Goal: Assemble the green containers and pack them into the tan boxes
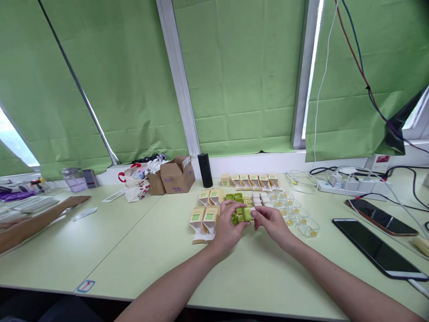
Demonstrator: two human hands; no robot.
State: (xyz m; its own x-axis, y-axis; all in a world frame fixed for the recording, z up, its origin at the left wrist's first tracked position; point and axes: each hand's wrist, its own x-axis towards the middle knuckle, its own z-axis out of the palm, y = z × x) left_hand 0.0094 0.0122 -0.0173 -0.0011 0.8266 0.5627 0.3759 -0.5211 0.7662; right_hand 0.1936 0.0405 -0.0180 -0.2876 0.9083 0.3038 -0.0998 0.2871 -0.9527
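My left hand [228, 227] is closed around a small green plastic case [248, 214], held just above the table. At that case's right end, my right hand [272, 222] pinches a small white piece [253, 211], mostly covered by the fingers. Several green cases [238, 197] lie behind my left hand, partly hidden by it. Beyond my right hand are small white blocks [262, 200] in rows, with small yellowish pieces [247, 201] beside them. Clear plastic cups [308, 228] with yellow centres stand to the right. Open cream cartons [203, 219] with green windows lie left of my left hand.
More cream cartons [254, 181] line the back. A black cylinder [205, 170], brown cardboard box [177, 175] and cloth bag [136, 184] stand at back left. Phone [382, 248], second phone [380, 217], power strip [355, 187] and cables lie right. Another person's arm [30, 228] reaches in at left.
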